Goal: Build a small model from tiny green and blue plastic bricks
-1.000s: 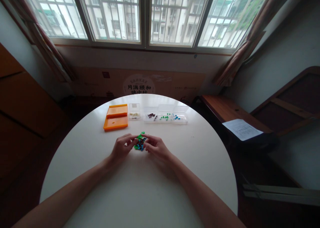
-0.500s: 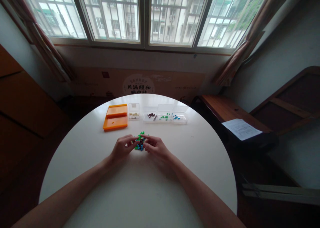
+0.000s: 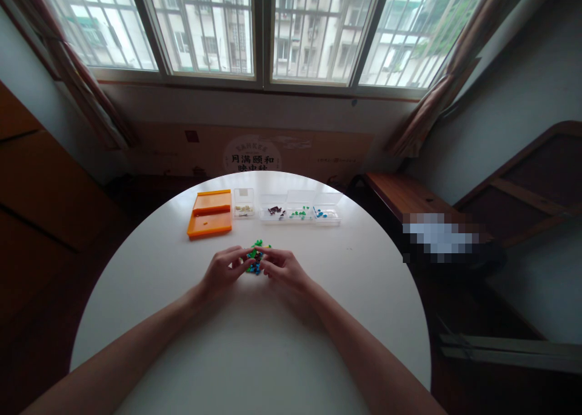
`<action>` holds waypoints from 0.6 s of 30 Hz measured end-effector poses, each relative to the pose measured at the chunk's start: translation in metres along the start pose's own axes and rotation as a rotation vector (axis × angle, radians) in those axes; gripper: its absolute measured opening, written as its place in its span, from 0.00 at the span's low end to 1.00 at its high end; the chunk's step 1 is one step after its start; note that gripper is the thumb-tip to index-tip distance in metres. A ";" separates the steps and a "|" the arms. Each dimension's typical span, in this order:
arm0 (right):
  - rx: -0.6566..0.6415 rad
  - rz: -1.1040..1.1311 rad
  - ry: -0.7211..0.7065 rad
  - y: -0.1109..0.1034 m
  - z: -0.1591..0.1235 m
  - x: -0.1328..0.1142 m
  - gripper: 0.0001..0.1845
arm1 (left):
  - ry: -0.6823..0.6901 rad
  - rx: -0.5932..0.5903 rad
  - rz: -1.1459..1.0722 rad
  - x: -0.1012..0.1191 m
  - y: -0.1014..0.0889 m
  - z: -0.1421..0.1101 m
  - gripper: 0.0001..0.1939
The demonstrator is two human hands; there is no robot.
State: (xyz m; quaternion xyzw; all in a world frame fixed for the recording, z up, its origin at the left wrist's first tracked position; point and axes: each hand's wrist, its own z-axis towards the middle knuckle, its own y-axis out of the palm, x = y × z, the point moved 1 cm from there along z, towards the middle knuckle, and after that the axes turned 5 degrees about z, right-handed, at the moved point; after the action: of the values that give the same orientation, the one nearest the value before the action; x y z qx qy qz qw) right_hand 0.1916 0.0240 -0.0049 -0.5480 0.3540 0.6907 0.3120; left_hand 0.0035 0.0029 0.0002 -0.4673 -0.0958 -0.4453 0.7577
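Observation:
A heap of small colored pieces (image 3: 255, 263), green, blue, dark brown and a little yellow, lies on the white round table (image 3: 254, 354). They are too small to name. My left hand (image 3: 227, 265) rests at the heap's left side, its fingers stretched toward it and its thumb apart below. On the right side my right hand (image 3: 282, 265) reaches in with its index finger extended and the other fingers bent. The fingertips of both hands come close together over the far part of the heap, partly covering it. No piece is seen gripped in either hand.
Beyond the hands stand an orange tray (image 3: 210, 223), a small clear box (image 3: 244, 212) with pale bits, and clear open boxes (image 3: 300, 220) holding brown, green and blue pieces. A wooden bench (image 3: 409, 191) is at the right, past the table's edge.
The fingers of both hands have shifted very slightly around the heap, and a little more of its far green and yellow pieces shows. The boxes and the tray have not moved.

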 end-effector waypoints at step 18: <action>0.016 -0.007 0.006 0.000 0.000 0.001 0.27 | -0.035 0.018 0.056 0.004 -0.001 0.000 0.13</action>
State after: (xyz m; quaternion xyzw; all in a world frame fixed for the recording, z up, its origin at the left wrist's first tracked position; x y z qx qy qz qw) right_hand 0.1917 0.0241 -0.0059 -0.5488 0.3584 0.6850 0.3179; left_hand 0.0046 0.0003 0.0031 -0.4708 -0.0998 -0.4149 0.7722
